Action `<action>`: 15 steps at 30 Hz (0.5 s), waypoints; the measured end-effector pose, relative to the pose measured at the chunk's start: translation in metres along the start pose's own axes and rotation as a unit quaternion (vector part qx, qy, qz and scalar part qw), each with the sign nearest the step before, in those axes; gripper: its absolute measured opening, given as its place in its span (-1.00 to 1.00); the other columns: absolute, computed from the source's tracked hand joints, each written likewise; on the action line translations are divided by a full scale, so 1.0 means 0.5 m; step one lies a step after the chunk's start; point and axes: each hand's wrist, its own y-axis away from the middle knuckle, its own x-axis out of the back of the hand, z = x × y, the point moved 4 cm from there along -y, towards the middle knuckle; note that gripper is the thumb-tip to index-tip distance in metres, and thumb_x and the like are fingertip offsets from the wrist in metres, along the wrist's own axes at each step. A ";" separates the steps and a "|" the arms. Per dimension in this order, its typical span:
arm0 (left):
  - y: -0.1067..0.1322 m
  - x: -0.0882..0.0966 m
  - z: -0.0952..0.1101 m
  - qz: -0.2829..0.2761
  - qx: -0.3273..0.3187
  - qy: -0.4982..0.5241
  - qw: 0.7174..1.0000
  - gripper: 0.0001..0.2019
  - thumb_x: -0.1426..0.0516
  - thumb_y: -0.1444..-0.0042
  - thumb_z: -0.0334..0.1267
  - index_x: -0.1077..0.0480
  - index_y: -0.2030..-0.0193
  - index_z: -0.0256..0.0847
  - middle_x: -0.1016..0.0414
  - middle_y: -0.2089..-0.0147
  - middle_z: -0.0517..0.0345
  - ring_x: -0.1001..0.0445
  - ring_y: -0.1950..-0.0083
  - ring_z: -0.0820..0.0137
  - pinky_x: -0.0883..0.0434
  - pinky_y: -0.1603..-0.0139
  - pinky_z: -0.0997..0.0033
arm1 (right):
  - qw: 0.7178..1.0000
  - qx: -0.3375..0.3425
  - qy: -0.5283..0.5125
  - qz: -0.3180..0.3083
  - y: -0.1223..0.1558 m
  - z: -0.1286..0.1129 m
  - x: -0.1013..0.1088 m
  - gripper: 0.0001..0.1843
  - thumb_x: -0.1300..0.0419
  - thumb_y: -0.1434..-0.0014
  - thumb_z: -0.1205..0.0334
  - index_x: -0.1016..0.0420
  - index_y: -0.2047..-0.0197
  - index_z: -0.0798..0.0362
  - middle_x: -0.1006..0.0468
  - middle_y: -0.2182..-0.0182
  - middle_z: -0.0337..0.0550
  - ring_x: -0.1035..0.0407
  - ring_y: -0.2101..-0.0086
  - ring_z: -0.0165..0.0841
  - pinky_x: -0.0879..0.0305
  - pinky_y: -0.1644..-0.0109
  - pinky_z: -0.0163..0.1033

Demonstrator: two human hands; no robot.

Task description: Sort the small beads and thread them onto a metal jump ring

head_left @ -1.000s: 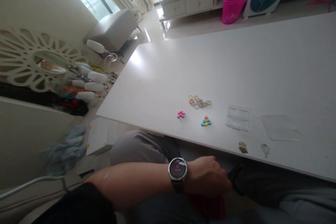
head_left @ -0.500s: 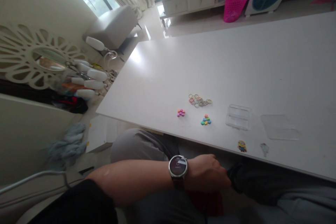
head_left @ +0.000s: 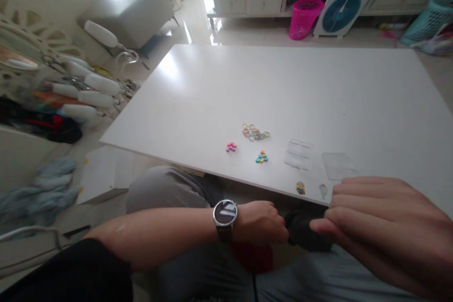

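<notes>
White bench [head_left: 283,80]; grey armchair [head_left: 123,9] by bright window; pink basket [head_left: 303,18], blue fan [head_left: 339,8] stood on pale floor.

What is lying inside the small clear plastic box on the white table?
The clear plastic box looks empty; only its dividers show. Its lid lies beside it on the table.
</notes>
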 end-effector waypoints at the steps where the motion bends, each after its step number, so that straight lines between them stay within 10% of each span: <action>1: 0.001 0.001 0.003 0.002 -0.002 -0.003 1.000 -0.80 -0.15 -0.23 -0.35 -0.48 0.43 -0.15 -0.52 0.52 0.22 -0.46 0.53 0.44 -0.26 0.55 0.31 | 1.000 -0.002 0.000 0.003 -0.002 0.002 -0.002 -0.65 -0.13 -0.38 0.31 -0.25 0.48 0.03 -0.21 0.60 -0.29 -0.07 0.55 -0.40 0.11 0.44 -0.16; 15: 0.000 0.037 0.006 0.079 0.006 0.008 0.997 -0.78 -0.24 -0.11 -0.36 -0.44 0.54 -0.05 -0.62 0.36 0.23 -0.54 0.32 0.43 -0.47 0.29 0.39 | 0.998 -0.037 0.017 -0.049 -0.021 0.020 -0.015 -0.60 -0.01 -0.44 0.27 -0.29 0.48 0.03 -0.29 0.59 -0.24 -0.14 0.54 -0.40 0.05 0.42 -0.18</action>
